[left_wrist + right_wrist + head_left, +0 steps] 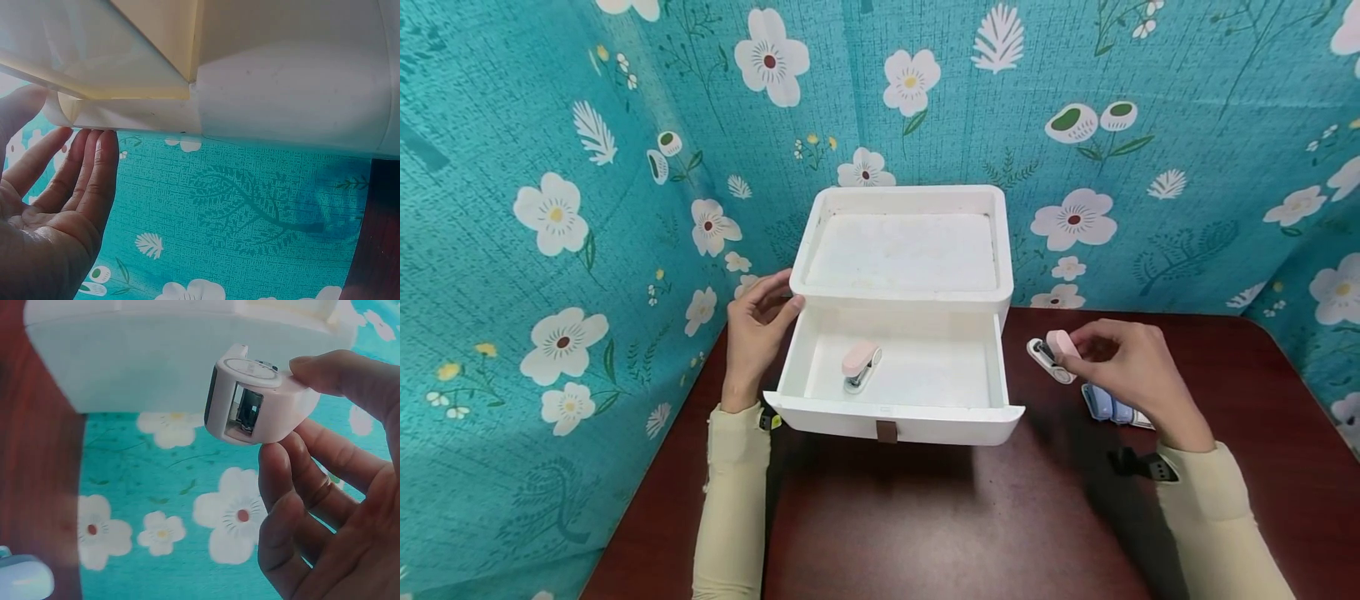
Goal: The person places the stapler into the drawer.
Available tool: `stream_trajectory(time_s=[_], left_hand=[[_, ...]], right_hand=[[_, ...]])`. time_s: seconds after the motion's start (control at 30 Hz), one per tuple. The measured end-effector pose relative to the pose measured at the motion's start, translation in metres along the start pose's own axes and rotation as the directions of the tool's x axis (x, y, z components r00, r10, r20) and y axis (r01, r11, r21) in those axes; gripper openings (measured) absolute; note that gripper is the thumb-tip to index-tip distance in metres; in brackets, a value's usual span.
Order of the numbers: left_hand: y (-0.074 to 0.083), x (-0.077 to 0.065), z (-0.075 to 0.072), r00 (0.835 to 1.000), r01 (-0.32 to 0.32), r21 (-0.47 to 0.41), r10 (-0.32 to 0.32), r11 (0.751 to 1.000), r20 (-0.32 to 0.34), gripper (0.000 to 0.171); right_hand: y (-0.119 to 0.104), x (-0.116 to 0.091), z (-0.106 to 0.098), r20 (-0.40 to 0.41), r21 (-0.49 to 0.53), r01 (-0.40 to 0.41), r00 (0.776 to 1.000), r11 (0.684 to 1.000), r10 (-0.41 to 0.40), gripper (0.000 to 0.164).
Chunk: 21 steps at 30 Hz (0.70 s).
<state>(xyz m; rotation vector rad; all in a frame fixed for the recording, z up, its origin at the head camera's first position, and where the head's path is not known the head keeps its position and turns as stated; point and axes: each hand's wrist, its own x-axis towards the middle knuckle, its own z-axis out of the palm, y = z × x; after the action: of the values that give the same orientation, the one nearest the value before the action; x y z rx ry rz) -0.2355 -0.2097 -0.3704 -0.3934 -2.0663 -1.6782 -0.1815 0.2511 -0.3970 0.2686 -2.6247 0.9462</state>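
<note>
A white drawer unit [902, 296] stands with its drawer [940, 375] pulled out. A small pink and white stapler [861, 363] lies inside, left of the middle. My left hand [760, 329] rests at the unit's left side, thumb by the front corner. In the left wrist view its fingers [94, 169] are nearly straight, their tips against the side wall. To the right of the drawer, my right hand [1123, 358] pinches a second pink and white stapler [1051, 357] between thumb and fingertips. That stapler [247, 403] is held above the table, one end toward the wrist camera.
Small blue objects [1108, 405] lie on the dark red table [880, 517] beneath my right hand, partly hidden by it. A teal flowered cloth [910, 125] hangs behind and to the left. The open drawer juts forward, a brown pull tab [887, 431] on its front.
</note>
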Motion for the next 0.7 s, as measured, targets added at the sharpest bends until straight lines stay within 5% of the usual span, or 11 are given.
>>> stream_trajectory(time_s=[0.7], left_hand=[[-0.007, 0.002, -0.001, 1.0, 0.001, 0.007, -0.001, 1.0, 0.001, 0.041]], right_hand=[[-0.041, 0.031, -0.028, 0.026, 0.102, 0.025, 0.999, 0.994, -0.028, 0.019]])
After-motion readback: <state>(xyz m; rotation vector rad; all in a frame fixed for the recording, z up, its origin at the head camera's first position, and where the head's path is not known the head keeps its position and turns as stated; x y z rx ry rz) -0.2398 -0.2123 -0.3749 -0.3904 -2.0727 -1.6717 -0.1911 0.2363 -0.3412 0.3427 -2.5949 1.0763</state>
